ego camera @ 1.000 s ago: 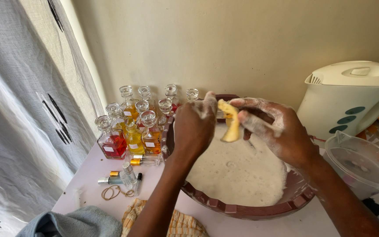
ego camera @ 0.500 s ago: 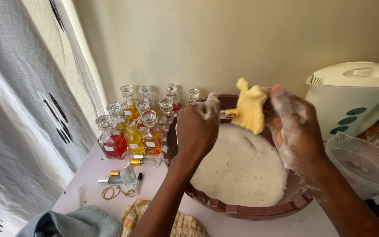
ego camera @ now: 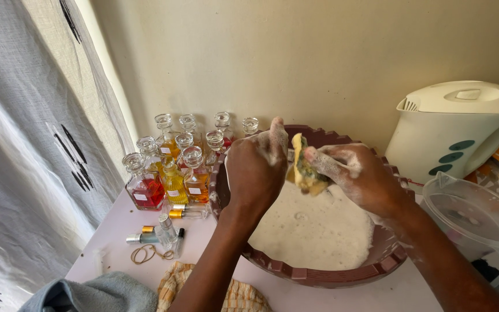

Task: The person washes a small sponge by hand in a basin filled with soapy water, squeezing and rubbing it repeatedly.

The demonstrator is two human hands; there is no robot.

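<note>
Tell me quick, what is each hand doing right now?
Left hand: closed; what it holds is hidden now.
Right hand: closed on a soapy yellow sponge over the foamy maroon plastic basin.

bottles [ego camera: 174, 167] left of basin [ego camera: 342, 271] | kettle [ego camera: 454, 130] right, behind | tub [ego camera: 480, 222] right, perhaps touching basin

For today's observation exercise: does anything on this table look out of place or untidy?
A few small vials lie tipped on their sides beside a loose rubber band, while the stoppered glass bottles behind them stand upright in rows.
</note>
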